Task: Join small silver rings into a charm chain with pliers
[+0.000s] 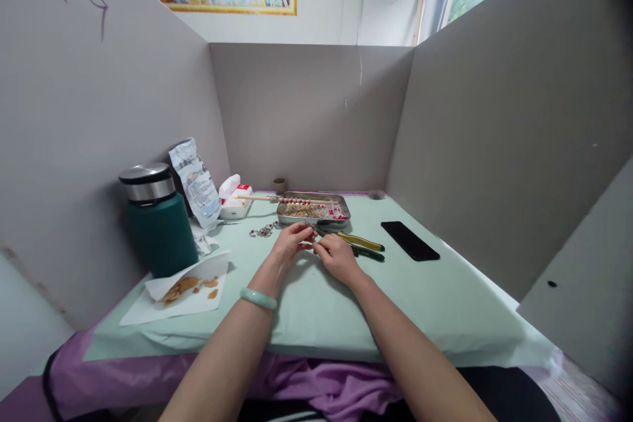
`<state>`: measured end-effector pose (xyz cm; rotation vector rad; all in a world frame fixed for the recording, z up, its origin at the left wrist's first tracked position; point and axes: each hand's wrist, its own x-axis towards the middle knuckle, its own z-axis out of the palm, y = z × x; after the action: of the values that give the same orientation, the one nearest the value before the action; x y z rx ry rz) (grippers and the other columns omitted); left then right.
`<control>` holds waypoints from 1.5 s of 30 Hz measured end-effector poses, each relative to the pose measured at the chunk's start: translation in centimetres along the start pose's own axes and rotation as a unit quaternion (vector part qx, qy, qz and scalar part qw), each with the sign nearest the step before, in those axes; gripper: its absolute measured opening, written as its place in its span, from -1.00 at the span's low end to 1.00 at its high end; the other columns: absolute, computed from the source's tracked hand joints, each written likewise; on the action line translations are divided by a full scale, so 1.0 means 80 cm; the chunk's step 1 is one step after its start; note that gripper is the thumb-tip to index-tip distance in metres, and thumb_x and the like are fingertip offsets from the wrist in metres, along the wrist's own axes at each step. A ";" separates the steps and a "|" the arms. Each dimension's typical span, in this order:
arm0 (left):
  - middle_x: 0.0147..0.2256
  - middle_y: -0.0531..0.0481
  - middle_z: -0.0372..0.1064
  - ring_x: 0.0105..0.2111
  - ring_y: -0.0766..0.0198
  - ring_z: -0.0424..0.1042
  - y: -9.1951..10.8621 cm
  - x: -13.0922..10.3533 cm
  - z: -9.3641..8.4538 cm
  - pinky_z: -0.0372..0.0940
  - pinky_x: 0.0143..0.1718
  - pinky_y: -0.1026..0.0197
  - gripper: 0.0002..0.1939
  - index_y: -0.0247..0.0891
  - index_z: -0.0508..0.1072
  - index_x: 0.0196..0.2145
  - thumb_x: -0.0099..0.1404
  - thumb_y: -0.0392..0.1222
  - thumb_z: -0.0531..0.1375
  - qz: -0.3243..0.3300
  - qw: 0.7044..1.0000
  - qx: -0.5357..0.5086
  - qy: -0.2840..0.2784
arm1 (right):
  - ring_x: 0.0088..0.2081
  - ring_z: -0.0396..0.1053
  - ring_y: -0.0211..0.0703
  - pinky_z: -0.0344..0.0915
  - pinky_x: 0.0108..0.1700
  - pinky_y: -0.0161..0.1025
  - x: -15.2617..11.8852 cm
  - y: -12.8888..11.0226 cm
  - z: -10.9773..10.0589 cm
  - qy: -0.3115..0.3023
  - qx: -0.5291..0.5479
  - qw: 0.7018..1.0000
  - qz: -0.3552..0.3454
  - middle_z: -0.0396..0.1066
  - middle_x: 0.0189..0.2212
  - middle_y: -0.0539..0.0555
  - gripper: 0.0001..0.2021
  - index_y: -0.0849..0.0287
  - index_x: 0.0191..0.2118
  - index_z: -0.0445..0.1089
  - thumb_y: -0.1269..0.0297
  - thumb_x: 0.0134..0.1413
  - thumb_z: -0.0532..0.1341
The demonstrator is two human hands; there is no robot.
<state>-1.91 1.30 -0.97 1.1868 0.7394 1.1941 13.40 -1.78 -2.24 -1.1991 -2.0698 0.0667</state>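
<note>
My left hand (293,241), with a pale green bangle (258,298) on its wrist, is closed at the fingertips near the middle of the table. Close beside it, my right hand (337,257) has its fingers pinched together. Whatever lies between the fingertips is too small to make out. Pliers with yellow and green handles (363,242) lie just beyond and right of my right hand. A metal tray (349,216) of small gold and red pieces sits behind both hands, with a beaded stick (257,198) across it. A chain with red beads (265,231) lies left of my left hand.
At the left stand a green flask (161,234), an upright pouch (195,178) and a tissue pack (236,209). Brown food pieces lie on white paper (198,303). A black phone (409,241) rests at the right. Grey partitions (311,119) surround the table (326,323).
</note>
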 end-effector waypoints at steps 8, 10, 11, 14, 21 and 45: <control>-0.38 -0.08 0.39 -0.41 0.32 0.37 0.005 -0.001 -0.003 0.31 -0.43 0.28 -0.67 -0.30 0.47 -0.27 0.05 -0.04 0.28 0.022 0.999 -0.013 0.028 | -0.36 0.26 -0.24 0.08 -0.26 -0.33 0.000 -0.002 -0.004 -0.006 0.037 0.999 0.012 0.36 -0.51 0.03 -0.66 0.18 -0.56 0.37 0.22 0.18 0.04; -0.43 -0.05 0.37 -0.44 0.35 0.35 0.006 0.000 -0.005 0.29 -0.45 0.29 -0.71 -0.32 0.47 -0.34 0.03 -0.05 0.28 0.022 0.999 -0.014 0.038 | -0.37 0.27 -0.24 0.09 -0.27 -0.33 0.000 -0.003 -0.005 -0.011 0.052 0.999 0.012 0.35 -0.52 0.02 -0.66 0.18 -0.57 0.37 0.23 0.17 0.04; -0.45 -0.04 0.37 -0.46 0.35 0.35 0.006 0.001 -0.005 0.29 -0.46 0.29 -0.72 -0.33 0.47 -0.37 0.02 -0.07 0.29 0.019 0.999 -0.015 0.042 | -0.37 0.27 -0.25 0.09 -0.27 -0.34 0.000 -0.003 -0.006 -0.014 0.064 0.998 0.012 0.34 -0.53 0.02 -0.66 0.18 -0.57 0.36 0.23 0.17 0.04; -0.45 -0.04 0.37 -0.47 0.35 0.35 0.006 0.002 -0.006 0.29 -0.45 0.28 -0.75 -0.32 0.46 -0.39 0.00 -0.10 0.30 0.011 0.999 -0.025 0.045 | -0.40 0.28 -0.26 0.09 -0.30 -0.35 0.001 -0.002 -0.006 -0.024 0.107 0.994 0.011 0.33 -0.55 0.00 -0.66 0.19 -0.58 0.36 0.26 0.16 0.03; -0.46 -0.02 0.35 -0.46 0.34 0.36 0.009 0.000 -0.004 0.27 -0.47 0.29 -0.78 -0.31 0.45 -0.41 -0.03 -0.16 0.29 0.006 0.999 -0.009 0.047 | -0.46 0.24 -0.29 0.09 -0.34 -0.36 0.001 -0.002 -0.006 -0.040 0.140 0.989 0.023 0.28 -0.60 -0.03 -0.66 0.20 -0.64 0.28 0.29 0.11 0.02; -0.47 0.00 0.32 -0.53 0.42 0.28 0.007 0.001 -0.004 0.20 -0.51 0.33 -0.68 -0.34 0.40 -0.45 -0.08 -0.04 0.32 -0.021 0.998 0.035 0.050 | -0.55 0.16 -0.34 0.03 -0.44 -0.38 -0.001 -0.002 -0.004 -0.078 0.198 0.976 0.053 0.18 -0.69 -0.07 -0.68 0.21 -0.68 0.21 0.28 0.04 0.02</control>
<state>-2.34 1.41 -0.53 1.1693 0.8833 1.2090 13.51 -2.05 -1.98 -1.0782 -1.9974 0.6116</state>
